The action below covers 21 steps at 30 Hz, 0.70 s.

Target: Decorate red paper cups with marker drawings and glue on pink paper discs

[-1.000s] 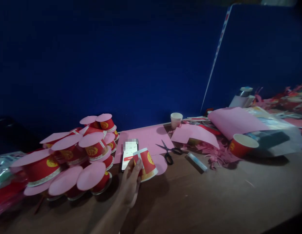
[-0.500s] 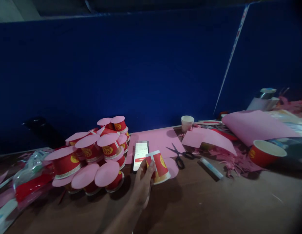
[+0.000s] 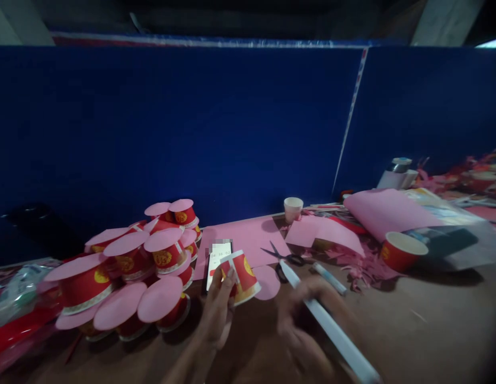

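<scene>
My left hand (image 3: 220, 306) is closed around a red paper cup (image 3: 245, 277) with a yellow emblem and a pale rim, tilted on its side above the brown table. My right hand (image 3: 312, 320), blurred by motion, grips a long white tapered tool (image 3: 336, 333) whose narrow end points up and left; its exact kind does not show. Just beyond the cup lie a pink paper disc (image 3: 268, 284) and black scissors (image 3: 286, 257) with blades apart. Behind my left hand a phone (image 3: 216, 264) rests with its screen lit, partly hidden by fingers and cup.
To the left are stacked several red cups topped with pink discs (image 3: 160, 298). A pink sheet (image 3: 248, 237) lies at the back against a blue partition (image 3: 232, 133). On the right are a glue-stick-like tube (image 3: 330, 278), pink scraps (image 3: 364, 264) and an upright red cup (image 3: 400, 256).
My right hand has come into view from below, holding the white tool. The left hand still holds the cup. The view has turned somewhat to the right, so the table's things sit further left.
</scene>
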Each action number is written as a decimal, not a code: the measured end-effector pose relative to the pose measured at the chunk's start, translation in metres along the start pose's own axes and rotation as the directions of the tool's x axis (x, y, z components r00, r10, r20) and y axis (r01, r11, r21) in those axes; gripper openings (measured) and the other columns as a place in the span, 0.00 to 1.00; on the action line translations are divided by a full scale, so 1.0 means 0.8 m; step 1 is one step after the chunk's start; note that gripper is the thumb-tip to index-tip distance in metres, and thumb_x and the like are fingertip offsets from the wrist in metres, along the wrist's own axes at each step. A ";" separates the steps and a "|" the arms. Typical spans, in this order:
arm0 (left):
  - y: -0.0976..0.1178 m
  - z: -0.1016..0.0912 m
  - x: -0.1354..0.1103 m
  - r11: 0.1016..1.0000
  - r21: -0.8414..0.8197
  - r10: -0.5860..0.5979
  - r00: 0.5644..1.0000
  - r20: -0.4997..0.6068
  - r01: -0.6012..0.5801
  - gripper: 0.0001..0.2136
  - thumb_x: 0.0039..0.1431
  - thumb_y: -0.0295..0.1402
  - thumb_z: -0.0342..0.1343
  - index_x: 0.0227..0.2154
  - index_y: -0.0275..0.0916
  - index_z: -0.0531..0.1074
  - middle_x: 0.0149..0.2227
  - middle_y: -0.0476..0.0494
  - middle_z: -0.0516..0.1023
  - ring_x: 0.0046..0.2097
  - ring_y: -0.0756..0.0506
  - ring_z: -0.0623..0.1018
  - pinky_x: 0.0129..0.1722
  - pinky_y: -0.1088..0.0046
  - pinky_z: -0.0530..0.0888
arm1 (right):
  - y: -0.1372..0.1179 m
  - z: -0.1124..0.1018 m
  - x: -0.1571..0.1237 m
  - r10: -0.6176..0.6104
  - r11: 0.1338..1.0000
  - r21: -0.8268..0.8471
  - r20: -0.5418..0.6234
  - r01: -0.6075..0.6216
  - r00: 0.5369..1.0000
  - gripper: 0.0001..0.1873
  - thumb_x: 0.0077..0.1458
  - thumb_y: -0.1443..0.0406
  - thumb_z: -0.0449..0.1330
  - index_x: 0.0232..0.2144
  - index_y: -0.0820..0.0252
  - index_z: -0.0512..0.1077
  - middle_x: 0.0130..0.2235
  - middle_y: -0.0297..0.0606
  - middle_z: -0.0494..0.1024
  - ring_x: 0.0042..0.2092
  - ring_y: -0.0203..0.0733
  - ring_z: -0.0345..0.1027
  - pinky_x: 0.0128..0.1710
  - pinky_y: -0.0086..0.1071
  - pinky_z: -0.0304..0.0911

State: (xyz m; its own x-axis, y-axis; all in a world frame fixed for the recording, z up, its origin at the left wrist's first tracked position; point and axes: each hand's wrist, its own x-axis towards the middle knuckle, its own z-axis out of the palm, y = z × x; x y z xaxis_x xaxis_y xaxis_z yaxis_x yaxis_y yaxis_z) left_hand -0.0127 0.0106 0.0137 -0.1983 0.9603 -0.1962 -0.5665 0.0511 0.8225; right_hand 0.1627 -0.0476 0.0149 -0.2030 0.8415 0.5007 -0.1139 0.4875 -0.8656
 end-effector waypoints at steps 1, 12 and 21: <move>0.002 0.001 0.001 1.000 -0.004 -0.002 1.000 0.012 0.002 0.17 0.46 0.38 0.64 0.40 0.43 0.70 0.38 0.49 0.78 0.37 0.49 0.79 0.38 0.75 0.74 | -0.009 0.001 0.030 0.002 0.998 -0.061 -0.009 -0.003 1.000 0.13 0.55 0.67 0.58 0.43 0.51 0.64 0.33 0.38 0.73 0.31 0.39 0.69 0.28 0.32 0.67; 0.009 0.001 0.003 0.985 -0.062 -0.158 0.985 0.068 0.162 0.15 0.57 0.33 0.53 0.47 0.37 0.70 0.39 0.41 0.80 0.40 0.42 0.79 0.41 0.65 0.77 | 0.072 0.016 0.109 -0.114 0.955 -0.285 -0.102 0.081 0.988 0.18 0.46 0.73 0.54 0.41 0.57 0.63 0.38 0.37 0.73 0.36 0.38 0.68 0.35 0.30 0.65; 0.006 -0.002 0.012 0.984 -0.042 -0.170 0.983 0.065 0.173 0.16 0.52 0.29 0.59 0.46 0.37 0.71 0.39 0.42 0.80 0.41 0.43 0.79 0.43 0.67 0.76 | 0.095 0.004 0.098 -0.306 0.874 -0.387 0.030 0.294 0.951 0.13 0.52 0.63 0.53 0.42 0.58 0.65 0.37 0.41 0.75 0.38 0.43 0.69 0.38 0.35 0.65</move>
State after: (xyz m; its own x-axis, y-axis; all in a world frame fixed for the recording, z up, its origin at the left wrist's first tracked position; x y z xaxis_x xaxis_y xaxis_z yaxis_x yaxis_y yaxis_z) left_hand -0.0186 0.0197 0.0150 -0.0473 0.9534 -0.2980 -0.6257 0.2043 0.7529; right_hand 0.1350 0.0547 -0.0118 -0.1879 0.6443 0.7413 0.2175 0.7633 -0.6083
